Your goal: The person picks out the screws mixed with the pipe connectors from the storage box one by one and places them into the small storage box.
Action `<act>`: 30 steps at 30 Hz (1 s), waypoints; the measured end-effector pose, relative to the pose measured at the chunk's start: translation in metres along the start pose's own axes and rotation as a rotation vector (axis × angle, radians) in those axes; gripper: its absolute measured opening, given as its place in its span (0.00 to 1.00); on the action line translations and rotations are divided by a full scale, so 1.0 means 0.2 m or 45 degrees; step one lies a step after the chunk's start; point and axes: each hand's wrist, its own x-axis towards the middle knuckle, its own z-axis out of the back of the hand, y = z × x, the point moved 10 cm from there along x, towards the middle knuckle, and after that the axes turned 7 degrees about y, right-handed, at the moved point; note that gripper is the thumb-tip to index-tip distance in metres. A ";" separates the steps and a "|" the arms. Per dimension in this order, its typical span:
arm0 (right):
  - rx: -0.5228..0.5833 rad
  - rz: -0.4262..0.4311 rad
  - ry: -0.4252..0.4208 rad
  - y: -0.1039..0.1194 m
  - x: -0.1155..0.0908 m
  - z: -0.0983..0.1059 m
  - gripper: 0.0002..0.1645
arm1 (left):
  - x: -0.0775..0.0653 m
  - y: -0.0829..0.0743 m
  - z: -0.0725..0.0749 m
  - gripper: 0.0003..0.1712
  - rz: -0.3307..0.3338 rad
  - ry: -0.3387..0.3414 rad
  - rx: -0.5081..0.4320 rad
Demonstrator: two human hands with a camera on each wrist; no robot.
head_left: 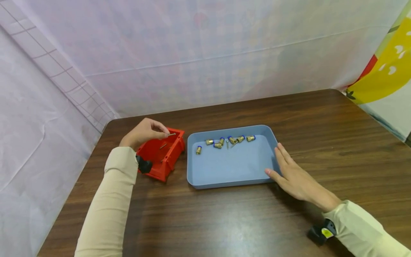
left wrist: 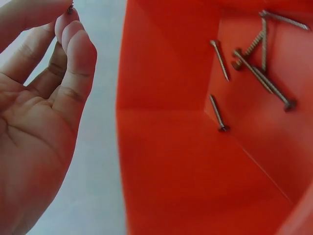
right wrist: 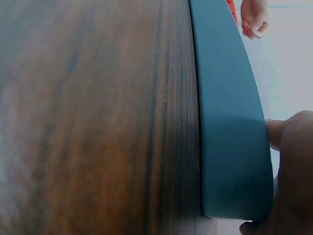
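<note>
My left hand [head_left: 146, 132] pinches a screw [head_left: 172, 134] between thumb and fingertips, over the far part of a red bin [head_left: 173, 157]. In the left wrist view only an end of that screw shows at the fingertips, and several loose screws [left wrist: 218, 113] lie on the bin's floor. At the right end of a blue-grey tray [head_left: 224, 167], my right hand [head_left: 293, 178] rests against the rim. Its fingers are straight along the outer side and the thumb reaches over the edge. Several brass fittings [head_left: 198, 150] with blue collars lie in the tray, with small screws [head_left: 227, 144] among them.
Bin and tray stand side by side on a dark wood-grain table [head_left: 199, 217], with a narrow gap between them. A pale patterned cloth [head_left: 205, 64] hangs behind the table's back edge. White sheeting [head_left: 38, 142] hangs on the left.
</note>
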 end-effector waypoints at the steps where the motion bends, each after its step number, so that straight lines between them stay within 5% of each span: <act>1: 0.001 -0.001 0.002 0.00 0.00 0.00 0.49 | 0.00 0.01 0.00 0.10 0.004 -0.003 0.006; 15: -0.001 0.003 0.001 0.00 0.00 0.00 0.49 | 0.01 0.11 -0.01 0.10 0.045 -0.004 0.141; 30: 0.011 0.010 0.003 0.01 0.00 0.00 0.49 | 0.01 0.10 -0.01 0.14 0.080 -0.034 0.185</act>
